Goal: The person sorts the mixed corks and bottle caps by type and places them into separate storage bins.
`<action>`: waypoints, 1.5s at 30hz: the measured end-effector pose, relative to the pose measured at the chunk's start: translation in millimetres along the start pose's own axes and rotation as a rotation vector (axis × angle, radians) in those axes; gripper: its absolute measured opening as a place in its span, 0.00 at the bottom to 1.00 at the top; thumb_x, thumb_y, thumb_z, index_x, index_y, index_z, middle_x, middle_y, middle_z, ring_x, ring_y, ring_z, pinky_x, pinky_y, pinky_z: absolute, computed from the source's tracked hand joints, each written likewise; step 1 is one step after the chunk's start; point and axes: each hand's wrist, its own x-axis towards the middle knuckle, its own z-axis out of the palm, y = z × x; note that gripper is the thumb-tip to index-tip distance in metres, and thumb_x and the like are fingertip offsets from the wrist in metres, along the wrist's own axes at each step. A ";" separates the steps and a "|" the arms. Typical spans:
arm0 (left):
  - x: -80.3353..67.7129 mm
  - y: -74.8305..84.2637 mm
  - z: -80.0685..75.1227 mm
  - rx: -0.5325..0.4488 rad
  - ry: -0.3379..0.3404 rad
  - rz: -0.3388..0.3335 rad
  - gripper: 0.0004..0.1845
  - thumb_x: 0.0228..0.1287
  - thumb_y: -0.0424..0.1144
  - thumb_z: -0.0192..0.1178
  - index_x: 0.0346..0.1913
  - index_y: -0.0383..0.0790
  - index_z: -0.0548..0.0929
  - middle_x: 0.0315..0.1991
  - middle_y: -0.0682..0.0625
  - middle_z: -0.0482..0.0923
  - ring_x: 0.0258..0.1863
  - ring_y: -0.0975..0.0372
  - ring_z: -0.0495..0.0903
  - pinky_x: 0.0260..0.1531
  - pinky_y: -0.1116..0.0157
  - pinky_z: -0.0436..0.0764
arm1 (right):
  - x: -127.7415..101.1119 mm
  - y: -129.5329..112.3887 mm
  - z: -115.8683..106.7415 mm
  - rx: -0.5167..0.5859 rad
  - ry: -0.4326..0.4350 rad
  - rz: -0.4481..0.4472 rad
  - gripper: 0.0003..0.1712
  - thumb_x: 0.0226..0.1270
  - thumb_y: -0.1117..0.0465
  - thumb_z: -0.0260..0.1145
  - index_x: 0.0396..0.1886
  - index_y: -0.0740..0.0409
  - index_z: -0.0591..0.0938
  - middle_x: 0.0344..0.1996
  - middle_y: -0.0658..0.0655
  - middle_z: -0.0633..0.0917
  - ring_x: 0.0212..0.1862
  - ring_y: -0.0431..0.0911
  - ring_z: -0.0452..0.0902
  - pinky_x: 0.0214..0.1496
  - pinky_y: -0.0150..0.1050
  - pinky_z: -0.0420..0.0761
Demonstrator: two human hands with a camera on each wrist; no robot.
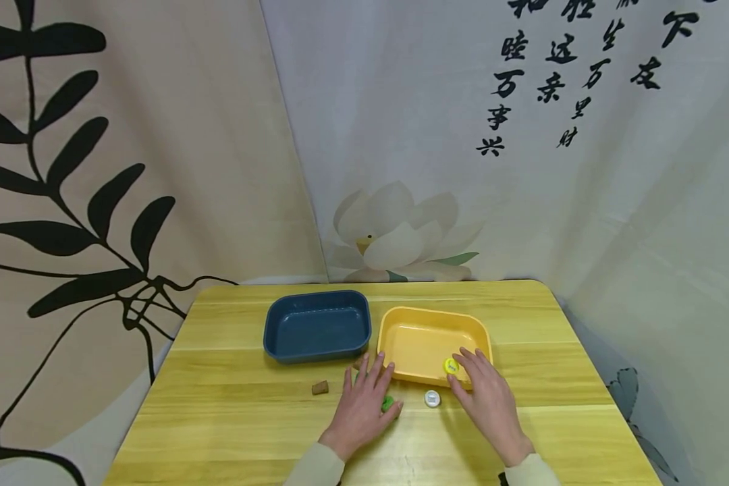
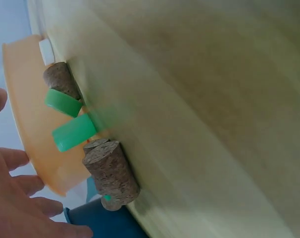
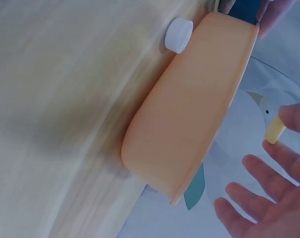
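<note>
My right hand (image 1: pixel 491 405) pinches a yellow bottle cap (image 1: pixel 451 366) between thumb and index finger. That cap hangs over the near part of the yellow tray (image 1: pixel 410 334); the other fingers are spread. With fingers extended and parted, my left hand (image 1: pixel 360 413) hovers low by the tray's left side, holding nothing. Green bottle caps (image 2: pixel 74 132) and brown cork stoppers (image 2: pixel 110 168) lie beneath and around it, partly hidden by it in the head view. A white bottle cap (image 1: pixel 432 399) rests on the table between the hands, just in front of the tray.
An empty-looking dark blue tray (image 1: pixel 316 327) stands left of the yellow one. One cork stopper (image 1: pixel 320 387) lies apart, left of my left hand. The wooden table (image 1: pixel 219 418) backs onto printed cloth hangings (image 1: pixel 401 135).
</note>
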 end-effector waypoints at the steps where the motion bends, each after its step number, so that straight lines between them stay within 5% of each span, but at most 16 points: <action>1: -1.4 0.1 -0.1 0.004 0.002 -0.002 0.40 0.74 0.63 0.56 0.80 0.46 0.65 0.83 0.43 0.52 0.79 0.40 0.54 0.68 0.31 0.61 | 1.9 0.1 1.2 0.003 -0.006 0.004 0.25 0.63 0.57 0.77 0.56 0.65 0.85 0.59 0.67 0.84 0.63 0.68 0.77 0.56 0.65 0.80; 15: -13.5 1.6 1.1 -0.032 0.051 0.008 0.39 0.73 0.63 0.56 0.79 0.45 0.67 0.82 0.41 0.54 0.79 0.42 0.56 0.67 0.30 0.62 | 41.5 6.1 37.7 -0.034 -0.116 0.036 0.23 0.65 0.56 0.76 0.56 0.64 0.86 0.56 0.67 0.86 0.61 0.68 0.79 0.61 0.60 0.79; 29: -15.3 1.0 1.7 -0.039 0.044 0.005 0.39 0.73 0.62 0.56 0.80 0.45 0.66 0.83 0.42 0.51 0.80 0.44 0.55 0.69 0.31 0.60 | 59.3 12.9 61.4 -0.061 -0.321 0.113 0.25 0.69 0.52 0.73 0.58 0.64 0.85 0.58 0.66 0.85 0.63 0.67 0.78 0.62 0.60 0.78; 35: -9.2 0.4 -4.3 -0.028 0.066 0.012 0.41 0.72 0.61 0.58 0.79 0.40 0.66 0.82 0.40 0.53 0.80 0.44 0.54 0.70 0.34 0.60 | 52.0 10.2 51.3 -0.060 -0.239 0.091 0.24 0.69 0.53 0.73 0.57 0.64 0.85 0.56 0.67 0.85 0.61 0.68 0.78 0.59 0.62 0.80; 45: 29.0 -8.8 -14.9 0.067 0.116 -0.026 0.46 0.73 0.68 0.52 0.80 0.37 0.63 0.82 0.39 0.51 0.82 0.45 0.47 0.73 0.34 0.55 | 4.3 0.7 19.4 0.001 -0.046 0.071 0.26 0.70 0.54 0.71 0.61 0.65 0.82 0.64 0.68 0.80 0.69 0.70 0.69 0.62 0.69 0.74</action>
